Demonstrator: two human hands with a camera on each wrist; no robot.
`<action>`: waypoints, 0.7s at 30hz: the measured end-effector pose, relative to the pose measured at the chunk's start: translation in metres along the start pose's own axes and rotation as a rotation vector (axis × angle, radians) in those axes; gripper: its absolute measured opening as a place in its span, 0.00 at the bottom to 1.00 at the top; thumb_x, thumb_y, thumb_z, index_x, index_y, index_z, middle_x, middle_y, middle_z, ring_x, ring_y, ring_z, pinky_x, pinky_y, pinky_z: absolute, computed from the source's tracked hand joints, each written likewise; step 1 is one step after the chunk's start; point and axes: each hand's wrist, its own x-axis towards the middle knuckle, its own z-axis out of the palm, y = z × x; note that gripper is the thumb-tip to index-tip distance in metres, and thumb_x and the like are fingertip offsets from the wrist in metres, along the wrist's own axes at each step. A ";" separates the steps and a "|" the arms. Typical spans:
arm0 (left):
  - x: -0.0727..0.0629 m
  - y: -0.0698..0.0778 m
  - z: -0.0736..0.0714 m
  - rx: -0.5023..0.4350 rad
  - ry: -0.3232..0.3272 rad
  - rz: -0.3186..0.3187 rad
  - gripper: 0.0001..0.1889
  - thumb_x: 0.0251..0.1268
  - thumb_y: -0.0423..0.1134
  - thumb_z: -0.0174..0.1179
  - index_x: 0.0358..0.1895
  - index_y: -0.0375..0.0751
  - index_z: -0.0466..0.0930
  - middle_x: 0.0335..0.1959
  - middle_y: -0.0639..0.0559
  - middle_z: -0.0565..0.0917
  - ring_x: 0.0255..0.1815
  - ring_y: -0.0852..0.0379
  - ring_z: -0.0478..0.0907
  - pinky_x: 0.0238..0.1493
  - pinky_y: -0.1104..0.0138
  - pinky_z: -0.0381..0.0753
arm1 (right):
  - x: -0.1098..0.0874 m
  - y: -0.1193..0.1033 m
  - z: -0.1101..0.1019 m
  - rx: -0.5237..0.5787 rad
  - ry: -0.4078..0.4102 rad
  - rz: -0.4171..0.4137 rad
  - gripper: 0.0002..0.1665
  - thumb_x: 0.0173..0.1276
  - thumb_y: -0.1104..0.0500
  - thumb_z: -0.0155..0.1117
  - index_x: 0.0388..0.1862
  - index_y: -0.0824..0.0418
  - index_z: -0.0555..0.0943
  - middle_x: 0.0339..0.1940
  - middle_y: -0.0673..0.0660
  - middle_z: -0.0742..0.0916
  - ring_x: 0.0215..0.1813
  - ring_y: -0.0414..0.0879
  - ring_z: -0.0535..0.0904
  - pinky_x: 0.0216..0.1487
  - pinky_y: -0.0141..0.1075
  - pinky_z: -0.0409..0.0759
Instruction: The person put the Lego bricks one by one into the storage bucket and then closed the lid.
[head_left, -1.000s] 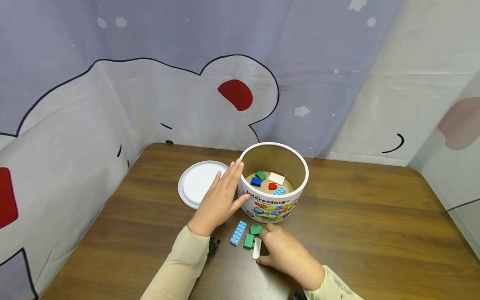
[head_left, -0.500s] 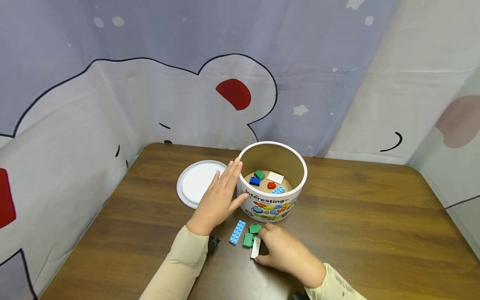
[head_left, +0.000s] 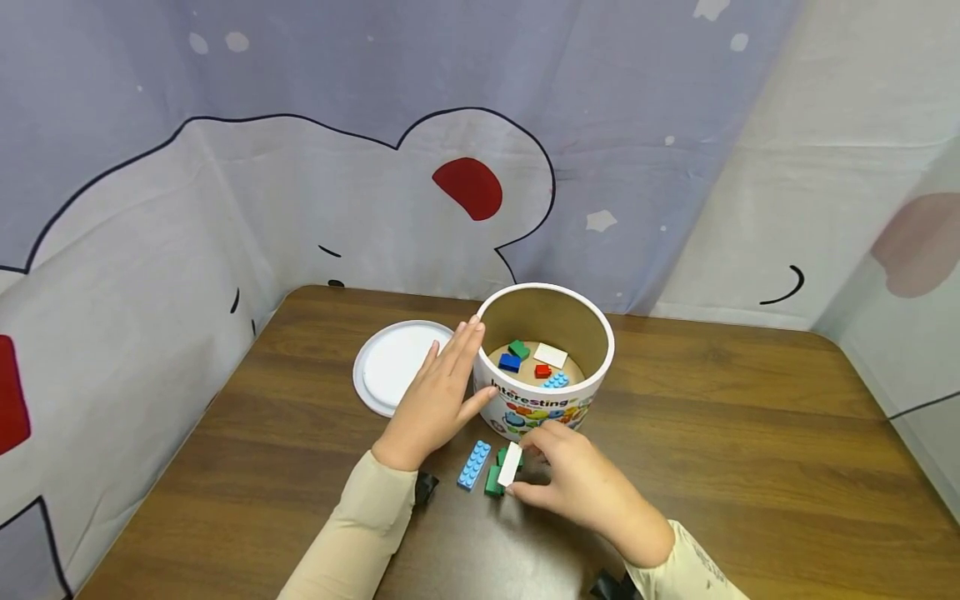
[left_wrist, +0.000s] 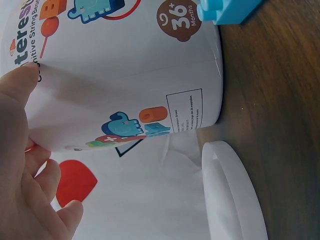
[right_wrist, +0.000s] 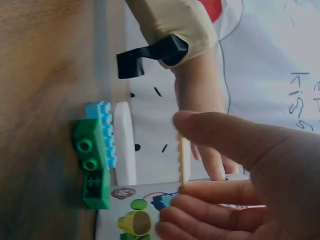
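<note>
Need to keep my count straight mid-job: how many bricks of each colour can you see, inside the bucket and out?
Green bricks: 3
Light blue bricks: 2
White bricks: 2
Dark blue brick: 1
Red brick: 1
Total visible: 9

Two hands (head_left: 435, 396), nine visible bricks (head_left: 510, 464), one tub (head_left: 573, 404), one lid (head_left: 392, 367), one table (head_left: 720, 417)

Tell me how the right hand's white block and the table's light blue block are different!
The white block is pinched in the right hand; the light blue block lies on the table. In the head view, the white block looks smooth; the light blue block looks bumpy. Both are long.
</note>
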 end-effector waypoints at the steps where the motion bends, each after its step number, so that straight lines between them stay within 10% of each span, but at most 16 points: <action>1: 0.000 0.000 0.000 0.001 0.002 0.002 0.44 0.73 0.52 0.61 0.82 0.40 0.47 0.83 0.46 0.51 0.83 0.52 0.47 0.76 0.42 0.54 | 0.000 0.000 -0.001 0.017 0.036 -0.014 0.22 0.51 0.55 0.84 0.39 0.61 0.83 0.33 0.50 0.81 0.34 0.42 0.78 0.38 0.33 0.80; 9: 0.000 -0.001 0.000 0.005 -0.006 -0.001 0.45 0.73 0.53 0.61 0.83 0.41 0.47 0.83 0.47 0.50 0.83 0.52 0.47 0.77 0.43 0.53 | 0.002 0.002 -0.011 0.102 0.291 -0.160 0.25 0.44 0.58 0.87 0.41 0.58 0.83 0.34 0.45 0.82 0.36 0.42 0.80 0.40 0.34 0.83; 21: -0.001 0.000 -0.001 0.007 -0.013 0.000 0.45 0.74 0.52 0.60 0.83 0.40 0.46 0.84 0.48 0.49 0.83 0.52 0.46 0.78 0.44 0.51 | 0.026 0.012 -0.048 0.151 0.436 -0.232 0.26 0.47 0.62 0.85 0.45 0.62 0.85 0.38 0.52 0.86 0.37 0.45 0.83 0.42 0.29 0.83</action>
